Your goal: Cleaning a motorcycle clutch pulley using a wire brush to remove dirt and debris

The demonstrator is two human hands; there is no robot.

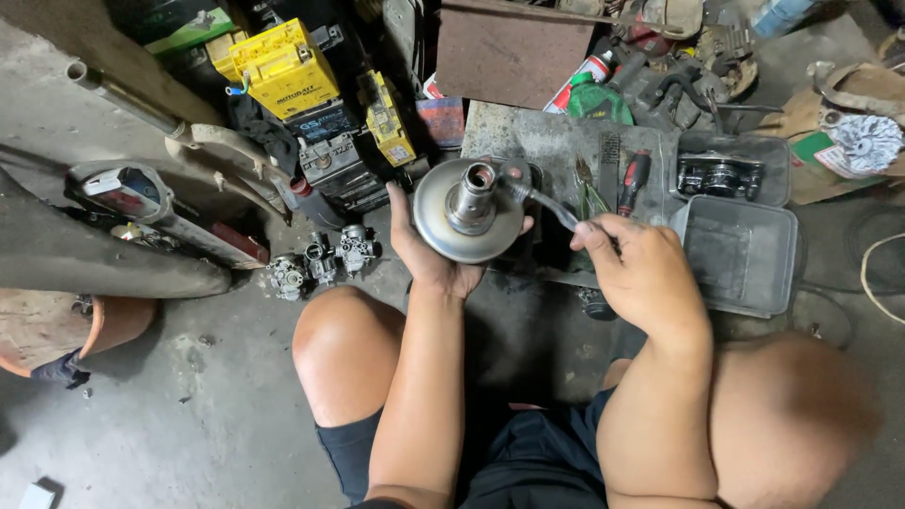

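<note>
My left hand [424,254] grips a round metal pulley disc [443,221] with a raised hub, held from below and tilted toward me. My right hand [641,273] is closed around the handle of a wrench [542,203], whose head sits against the hub [476,188]. Both hands are above my bare knees as I sit low over a concrete floor.
A grey plastic tray [745,254] lies right of my right hand, a metal part [718,176] in another tray behind it. A red-handled screwdriver [633,181] rests on a metal plate. Carburettors [320,259] sit on the floor at left, yellow batteries [283,66] behind.
</note>
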